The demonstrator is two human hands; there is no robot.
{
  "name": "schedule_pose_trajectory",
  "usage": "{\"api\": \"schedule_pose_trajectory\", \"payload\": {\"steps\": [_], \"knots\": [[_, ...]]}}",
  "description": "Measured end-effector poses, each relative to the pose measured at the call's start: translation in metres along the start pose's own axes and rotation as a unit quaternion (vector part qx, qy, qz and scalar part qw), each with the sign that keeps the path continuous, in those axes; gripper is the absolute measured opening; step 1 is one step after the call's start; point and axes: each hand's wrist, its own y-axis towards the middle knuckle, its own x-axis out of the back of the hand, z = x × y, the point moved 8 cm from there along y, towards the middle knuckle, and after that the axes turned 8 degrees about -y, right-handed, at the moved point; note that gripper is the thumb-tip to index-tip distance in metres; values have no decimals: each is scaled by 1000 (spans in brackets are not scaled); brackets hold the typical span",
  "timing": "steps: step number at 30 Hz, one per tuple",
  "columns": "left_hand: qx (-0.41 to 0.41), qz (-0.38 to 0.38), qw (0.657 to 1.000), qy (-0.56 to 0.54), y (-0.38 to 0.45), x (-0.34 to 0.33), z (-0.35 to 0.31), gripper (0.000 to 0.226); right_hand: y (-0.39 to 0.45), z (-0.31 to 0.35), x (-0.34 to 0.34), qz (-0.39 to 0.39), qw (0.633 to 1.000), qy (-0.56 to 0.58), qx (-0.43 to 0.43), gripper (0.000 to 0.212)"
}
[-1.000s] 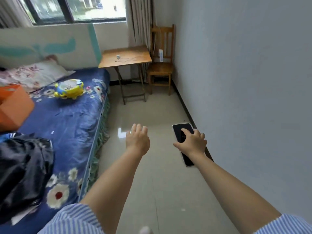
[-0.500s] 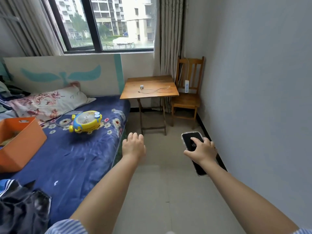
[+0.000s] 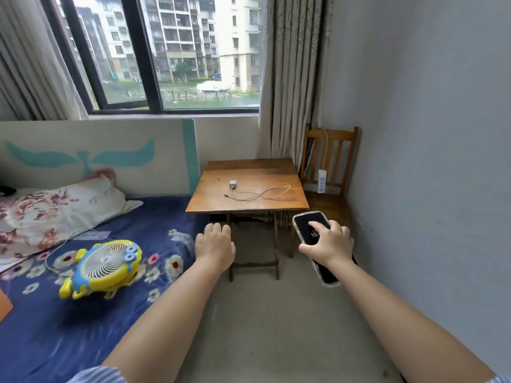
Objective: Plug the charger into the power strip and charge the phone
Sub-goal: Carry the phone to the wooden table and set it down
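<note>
My right hand [image 3: 329,246] grips a black phone [image 3: 311,225] with its screen lit, held out in front of me near the right wall. My left hand [image 3: 214,244] is stretched forward, empty, fingers loosely together and palm down. Ahead stands a small wooden table [image 3: 249,200]. On it lies a small grey-white charger [image 3: 232,185] with its thin cable [image 3: 262,194] looped across the top. A white power strip [image 3: 320,181] leans upright on the wooden chair [image 3: 330,161] behind the table, its cord running up over the chair back.
A bed with a blue flowered sheet [image 3: 83,313] fills the left side, carrying a yellow fan [image 3: 103,268] and a flowered pillow [image 3: 55,211]. The grey wall [image 3: 428,161] runs close on the right. A window and curtains [image 3: 293,78] stand behind the table. Bare floor [image 3: 276,327] lies between bed and wall.
The view has lifted and come closer to the table and chair. Both hands keep their pose, the right one still holding the phone.
</note>
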Motion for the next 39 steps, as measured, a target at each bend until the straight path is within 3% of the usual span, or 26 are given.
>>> {"api": "schedule_pose_trajectory", "payload": {"steps": [10,21,30,39], "knots": [[-20,20,999,-17,266,-49,13,36,249,37,-60,19,1000,-23,-4,63],[62,81,994,-29,483,-140,64,37,495,99,-174,94,993,-54,42,64],[198,165,966,-31,562,-220,179,30,617,234,-308,208,970,-50,114,54],[247,223,940,-72,611,-311,314,26,661,359,-468,285,943,-84,150,52]]}}
